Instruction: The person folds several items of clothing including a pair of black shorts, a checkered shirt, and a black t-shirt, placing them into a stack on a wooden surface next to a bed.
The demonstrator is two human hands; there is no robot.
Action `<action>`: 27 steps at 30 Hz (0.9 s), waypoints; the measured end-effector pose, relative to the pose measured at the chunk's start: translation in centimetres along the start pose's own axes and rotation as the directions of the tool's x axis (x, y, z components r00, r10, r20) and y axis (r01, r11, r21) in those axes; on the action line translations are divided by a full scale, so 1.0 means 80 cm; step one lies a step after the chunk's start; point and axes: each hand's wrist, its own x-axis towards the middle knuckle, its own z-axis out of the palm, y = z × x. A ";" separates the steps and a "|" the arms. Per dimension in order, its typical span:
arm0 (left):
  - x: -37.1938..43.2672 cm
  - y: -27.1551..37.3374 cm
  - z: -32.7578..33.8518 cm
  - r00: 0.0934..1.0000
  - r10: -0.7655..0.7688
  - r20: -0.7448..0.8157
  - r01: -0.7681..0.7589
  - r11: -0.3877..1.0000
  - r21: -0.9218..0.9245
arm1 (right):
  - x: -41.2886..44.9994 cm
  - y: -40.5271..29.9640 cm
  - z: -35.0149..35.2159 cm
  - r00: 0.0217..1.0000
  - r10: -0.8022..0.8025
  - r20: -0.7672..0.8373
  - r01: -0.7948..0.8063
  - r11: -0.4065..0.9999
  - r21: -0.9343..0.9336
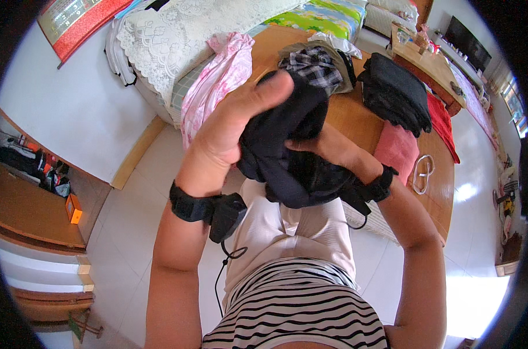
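Observation:
In front of my thighs a bunched black garment (285, 144) is lifted above the floor, between my two hands. My left hand (242, 104) bears against its left side, thumb raised and the other fingers hidden behind the cloth. On the right side, my right hand (338, 146) holds the garment with the thumb across its front; the fingers are partly covered by fabric. Beyond it, on a wooden table (344, 115), lie a black-and-white plaid garment (316, 65) and a folded black garment stack (394, 94).
A pink-patterned cloth (220, 78) drapes over the table's left side. Folded pink fabric (397, 148), a red cloth (442, 124) and a coiled white cord (423, 174) lie at the right. Behind is a lace-covered sofa (168, 48). A brown shelf (33, 209) stands at left.

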 end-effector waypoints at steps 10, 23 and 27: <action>0.005 -0.077 -0.103 0.919 0.254 -0.301 0.254 0.199 0.946 | -0.017 -0.047 -0.029 0.978 0.151 0.143 -0.183 0.303 0.935; -0.012 -0.076 -0.106 0.974 -0.221 -0.051 0.115 0.286 0.951 | -0.044 0.006 -0.081 0.907 -0.387 0.164 0.401 0.683 -0.610; -0.018 -0.081 -0.090 0.966 -0.172 -0.195 0.252 0.805 0.537 | -0.035 -0.038 -0.047 0.958 0.250 0.137 -0.255 0.539 0.803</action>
